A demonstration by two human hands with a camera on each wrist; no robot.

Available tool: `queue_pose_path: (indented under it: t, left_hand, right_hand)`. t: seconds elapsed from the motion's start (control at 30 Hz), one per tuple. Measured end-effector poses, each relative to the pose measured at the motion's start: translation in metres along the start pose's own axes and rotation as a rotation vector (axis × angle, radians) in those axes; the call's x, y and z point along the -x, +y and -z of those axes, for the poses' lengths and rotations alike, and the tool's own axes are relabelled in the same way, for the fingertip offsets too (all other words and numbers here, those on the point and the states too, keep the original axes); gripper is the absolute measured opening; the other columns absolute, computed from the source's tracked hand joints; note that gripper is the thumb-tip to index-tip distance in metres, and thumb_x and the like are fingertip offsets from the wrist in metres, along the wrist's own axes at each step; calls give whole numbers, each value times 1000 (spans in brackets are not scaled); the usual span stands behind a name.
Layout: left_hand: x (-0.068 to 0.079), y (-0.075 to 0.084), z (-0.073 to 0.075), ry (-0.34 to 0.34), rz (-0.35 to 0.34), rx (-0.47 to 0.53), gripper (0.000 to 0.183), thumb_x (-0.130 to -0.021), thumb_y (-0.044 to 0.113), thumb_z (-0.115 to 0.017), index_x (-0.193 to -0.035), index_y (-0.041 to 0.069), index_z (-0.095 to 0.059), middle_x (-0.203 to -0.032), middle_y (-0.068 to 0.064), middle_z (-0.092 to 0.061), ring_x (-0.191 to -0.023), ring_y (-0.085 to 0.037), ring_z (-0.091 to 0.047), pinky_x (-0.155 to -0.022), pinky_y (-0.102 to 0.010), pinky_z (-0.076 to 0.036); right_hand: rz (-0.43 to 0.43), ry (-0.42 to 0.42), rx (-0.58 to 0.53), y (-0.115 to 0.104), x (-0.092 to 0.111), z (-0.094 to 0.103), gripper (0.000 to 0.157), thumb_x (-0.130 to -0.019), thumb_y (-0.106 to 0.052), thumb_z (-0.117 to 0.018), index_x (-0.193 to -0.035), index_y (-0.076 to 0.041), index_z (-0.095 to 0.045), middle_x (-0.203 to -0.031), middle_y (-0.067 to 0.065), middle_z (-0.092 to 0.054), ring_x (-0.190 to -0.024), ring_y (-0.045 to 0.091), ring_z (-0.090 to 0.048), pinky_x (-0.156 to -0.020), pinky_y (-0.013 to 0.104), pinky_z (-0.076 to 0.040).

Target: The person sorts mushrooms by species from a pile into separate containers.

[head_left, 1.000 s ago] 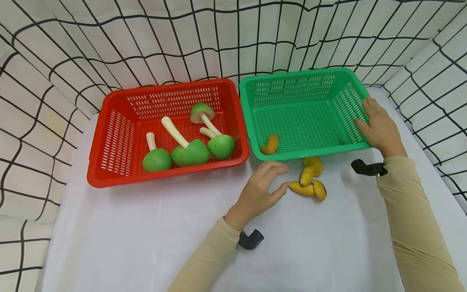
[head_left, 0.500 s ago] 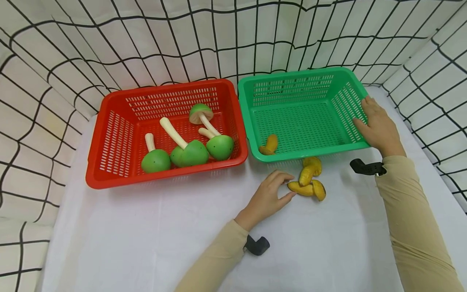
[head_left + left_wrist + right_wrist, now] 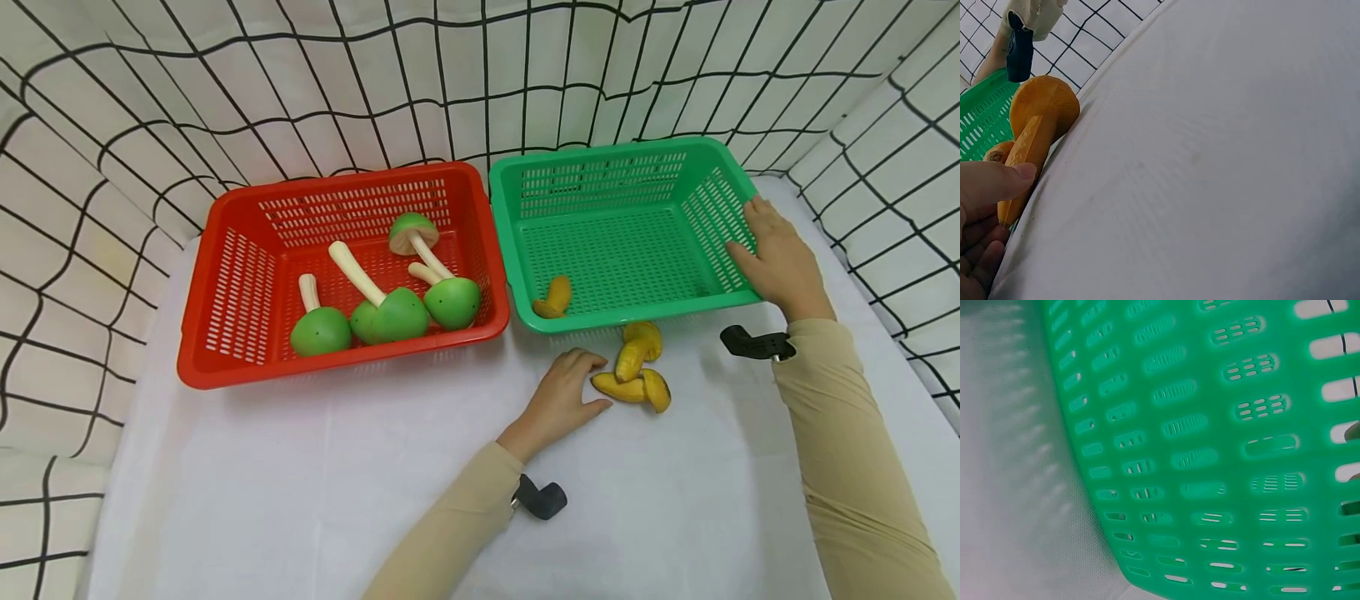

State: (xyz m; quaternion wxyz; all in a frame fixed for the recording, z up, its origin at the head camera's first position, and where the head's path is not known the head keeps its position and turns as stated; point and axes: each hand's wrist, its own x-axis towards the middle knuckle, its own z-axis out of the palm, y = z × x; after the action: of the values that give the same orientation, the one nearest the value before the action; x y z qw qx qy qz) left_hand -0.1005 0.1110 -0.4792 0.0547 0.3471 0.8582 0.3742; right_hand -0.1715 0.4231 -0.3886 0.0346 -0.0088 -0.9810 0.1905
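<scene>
My left hand (image 3: 557,402) is beside two yellow mushrooms on the white cloth, thumb and fingers spread around the stem end of the nearer mushroom (image 3: 621,388). In the left wrist view the thumb (image 3: 1007,180) overlaps that mushroom's stem (image 3: 1030,147); contact is not clear. The other yellow mushroom (image 3: 637,350) lies against it, by the green basket's front wall. My right hand (image 3: 783,265) holds the right side of the green basket (image 3: 592,318), thumb over the inside. A brownish-yellow mushroom (image 3: 557,296) lies in that basket's front left corner.
A red basket (image 3: 345,363) adjoins the green one on the left, holding several green-capped mushrooms (image 3: 321,332) with pale stems. Black grid netting (image 3: 480,75) over white cloth rises behind and at both sides. White cloth (image 3: 300,483) covers the table.
My left hand has moved right and slightly towards me, up to the nearer yellow mushroom's stem end. The right hand stays on the green basket, and the mushrooms have not moved.
</scene>
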Motion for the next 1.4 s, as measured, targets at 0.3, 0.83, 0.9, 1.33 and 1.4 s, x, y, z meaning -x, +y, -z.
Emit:
queue_pose_path:
  t: [0.3, 0.83, 0.9, 1.33, 1.4]
  left_hand:
    - [-1, -2, -2, 6, -45, -41, 33, -80, 17, -76, -107, 8, -59, -102, -1, -58, -96, -14, -52, -88, -19, -40]
    - [0, -4, -4, 35, -73, -24, 23, -84, 20, -73, -99, 9, -60, -94, 0, -57, -90, -13, -52, -84, -20, -40]
    - [0, -4, -4, 40, -71, -16, 23, -85, 22, -72, -99, 9, -60, -94, 1, -58, -90, -13, -52, -83, -19, -40]
    - [2, -5, -3, 87, -85, 69, 15, -85, 22, -71, -91, 9, -68, -86, 1, -63, -85, -11, -55, -78, -15, -42]
    - [2, -5, -3, 92, -87, 81, 14, -85, 21, -71, -90, 9, -68, -84, 2, -63, -84, -10, -55, -78, -14, -42]
  right_hand:
    - [-1, -2, 2, 1, 0, 0, 65, -98, -29, -35, -148, 5, -12, -155, 21, -8, -143, 34, -5, -114, 49, -7]
    - [-4, 4, 10, 2, -1, 0, 65, -97, -29, -37, -148, 5, -13, -154, 21, -9, -143, 34, -6, -113, 50, -9]
    - [-1, 10, 10, 2, -1, -1, 66, -97, -28, -38, -148, 5, -13, -154, 22, -10, -143, 34, -6, -113, 50, -9]
    - [10, 0, 5, -1, 0, 1, 66, -97, -29, -36, -148, 5, -11, -154, 21, -8, -143, 33, -5, -114, 48, -7]
    - [9, 0, 9, 0, 0, 1, 66, -97, -29, -37, -148, 5, -11, -154, 21, -8, -143, 33, -5, -114, 47, -6]
